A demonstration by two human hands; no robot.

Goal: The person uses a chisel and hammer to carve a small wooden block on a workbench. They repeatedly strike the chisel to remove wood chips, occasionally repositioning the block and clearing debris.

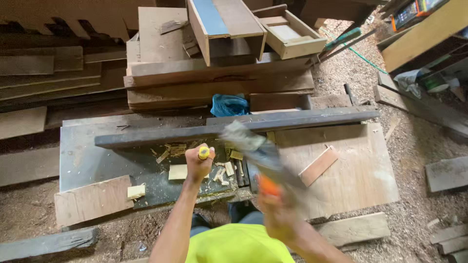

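Looking down from the head camera: the left hand [199, 165] has its grip wrapped tight around a yellow-handled tool [203, 153]. Only the yellow butt end pokes out above the fist, so I can't tell what the working end looks like. It sits just near of a long dark beam [234, 127] that runs left to right across the counter [83, 160].

The right hand [277, 214] is closer to the camera and to the right, grip closed on an orange handle [267, 185]. What's on that handle is a grey mallet-like head [246, 141], badly blurred, so the exact shape is a guess I won't make. The blurred head hangs just right of the yellow tool and overlaps the beam's near edge.

Around the left fist the dark counter top is littered with pale wood chips [178, 171] and small offcuts. A reddish plywood piece [92, 199] lies at the near left corner, and a lighter plywood sheet [360, 170] covers the right side with a thin wood strip [318, 166] lying on it.

Farther back there's a blue plastic bag [229, 104] tucked against stacked planks [214, 80], with an open wooden box [290, 34] on top. Sawdust [414, 146] covers the floor on the right. The person's yellow shirt [239, 246] shows at the near edge.
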